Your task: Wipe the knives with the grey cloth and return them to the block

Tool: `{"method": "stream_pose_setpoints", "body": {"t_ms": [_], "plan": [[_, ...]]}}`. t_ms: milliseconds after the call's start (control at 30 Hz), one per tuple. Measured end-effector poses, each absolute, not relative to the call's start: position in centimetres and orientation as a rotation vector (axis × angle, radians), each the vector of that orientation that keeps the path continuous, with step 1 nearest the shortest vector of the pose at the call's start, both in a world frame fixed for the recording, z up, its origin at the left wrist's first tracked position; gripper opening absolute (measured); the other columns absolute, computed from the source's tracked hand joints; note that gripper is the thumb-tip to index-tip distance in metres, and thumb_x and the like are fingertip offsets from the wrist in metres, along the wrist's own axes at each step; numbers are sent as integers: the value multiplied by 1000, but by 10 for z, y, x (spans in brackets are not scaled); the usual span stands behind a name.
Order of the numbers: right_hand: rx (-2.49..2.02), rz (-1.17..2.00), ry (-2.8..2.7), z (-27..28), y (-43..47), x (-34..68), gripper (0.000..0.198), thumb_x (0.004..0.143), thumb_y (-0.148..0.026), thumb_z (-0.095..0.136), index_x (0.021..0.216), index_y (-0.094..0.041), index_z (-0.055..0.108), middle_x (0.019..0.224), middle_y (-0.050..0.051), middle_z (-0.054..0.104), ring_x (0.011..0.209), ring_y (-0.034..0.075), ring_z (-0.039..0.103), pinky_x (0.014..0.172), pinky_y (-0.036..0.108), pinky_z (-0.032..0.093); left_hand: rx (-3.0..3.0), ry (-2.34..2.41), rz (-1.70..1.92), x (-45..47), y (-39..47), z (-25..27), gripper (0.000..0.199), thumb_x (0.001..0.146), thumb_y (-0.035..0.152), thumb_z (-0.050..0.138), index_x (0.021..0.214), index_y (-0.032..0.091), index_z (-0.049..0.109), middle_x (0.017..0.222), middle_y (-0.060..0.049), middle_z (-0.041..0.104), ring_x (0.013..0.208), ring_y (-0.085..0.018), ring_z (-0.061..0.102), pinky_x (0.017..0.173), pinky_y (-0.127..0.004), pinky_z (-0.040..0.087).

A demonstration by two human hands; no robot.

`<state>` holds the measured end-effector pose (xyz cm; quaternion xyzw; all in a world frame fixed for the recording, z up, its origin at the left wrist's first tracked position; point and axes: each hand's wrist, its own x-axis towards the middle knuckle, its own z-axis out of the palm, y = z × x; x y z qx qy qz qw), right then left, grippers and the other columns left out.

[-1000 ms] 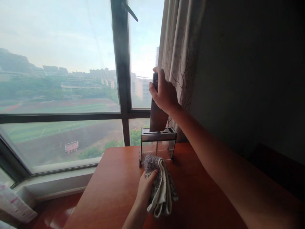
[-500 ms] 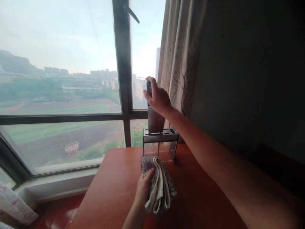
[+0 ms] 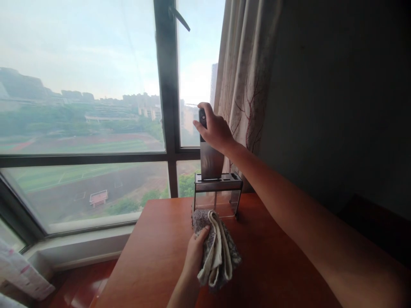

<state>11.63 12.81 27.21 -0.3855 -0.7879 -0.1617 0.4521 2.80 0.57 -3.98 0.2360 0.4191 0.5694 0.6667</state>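
Observation:
My right hand [image 3: 215,129] grips the dark handle of a broad cleaver [image 3: 210,160]. The blade stands upright, its lower part inside a slot of the metal and clear knife holder [image 3: 218,192] at the far edge of the reddish wooden table [image 3: 154,256]. My left hand [image 3: 195,254] holds a folded grey and cream cloth [image 3: 216,252] above the table, just in front of the holder.
A large window [image 3: 80,115] with a dark frame fills the left and centre. A patterned curtain [image 3: 244,85] hangs right behind the holder. A dark wall is to the right. A white bag [image 3: 19,278] lies on the floor at bottom left.
My right hand has lowered the cleaver, so more of the blade now sits inside the holder. My left hand with the cloth has barely moved.

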Motion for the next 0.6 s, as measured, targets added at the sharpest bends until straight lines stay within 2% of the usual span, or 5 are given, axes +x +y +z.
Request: {"method": "stream_pose_setpoints", "body": {"t_ms": [100, 367, 600], "plan": [[-939, -410, -1963, 272, 123, 112, 43, 92, -34, 46, 133, -24, 37, 99, 7, 68, 85, 27, 65, 73, 38, 50, 514, 945, 1291, 28, 4, -38, 47, 59, 42, 82, 91, 11, 68, 82, -8, 74, 78, -25, 69, 76, -34, 51], [-915, -419, -1928, 271, 124, 111, 45, 91, -33, 49, 133, -23, 40, 96, 6, 68, 83, 25, 65, 74, 36, 50, 496, 947, 1286, 31, 1, -29, 43, 57, 41, 82, 85, 11, 67, 72, -6, 73, 67, -22, 68, 68, -32, 52], [-1064, -286, -1921, 253, 149, 115, 46, 86, -40, 56, 128, -23, 44, 96, 7, 70, 85, 29, 67, 73, 39, 52, 482, 944, 1276, 32, 0, -26, 42, 56, 41, 82, 82, 11, 67, 68, -6, 73, 61, -22, 67, 64, -32, 51]]}}
